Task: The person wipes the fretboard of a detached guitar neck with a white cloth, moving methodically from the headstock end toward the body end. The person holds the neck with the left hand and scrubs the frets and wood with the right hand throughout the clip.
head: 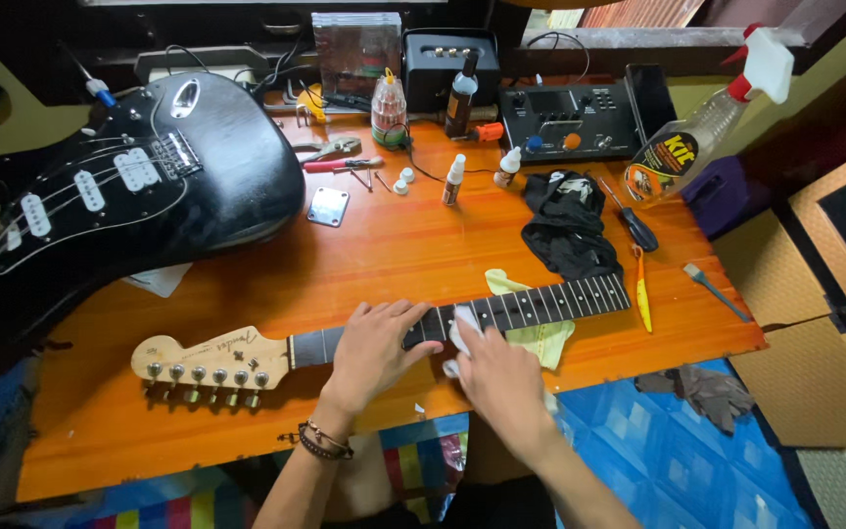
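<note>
My one head-worn camera looks steeply down and forward from close above the orange wooden table (384, 255), its far edge near the frame's top.

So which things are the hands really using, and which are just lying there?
In use: guitar neck, white wipe, left hand, right hand.
Lying about: black guitar body, spray bottle, screwdriver, yellow cloth, metal plate.

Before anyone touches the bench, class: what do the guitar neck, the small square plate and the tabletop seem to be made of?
Guitar neck: pale glossy wood at the headstock, with a dark fingerboard crossed by thin metal strips. Square plate: likely polished metal, since it is silvery and reflective, with corner holes. Tabletop: orange-brown wood or wood veneer, showing grain lines and a varnished sheen.
</note>
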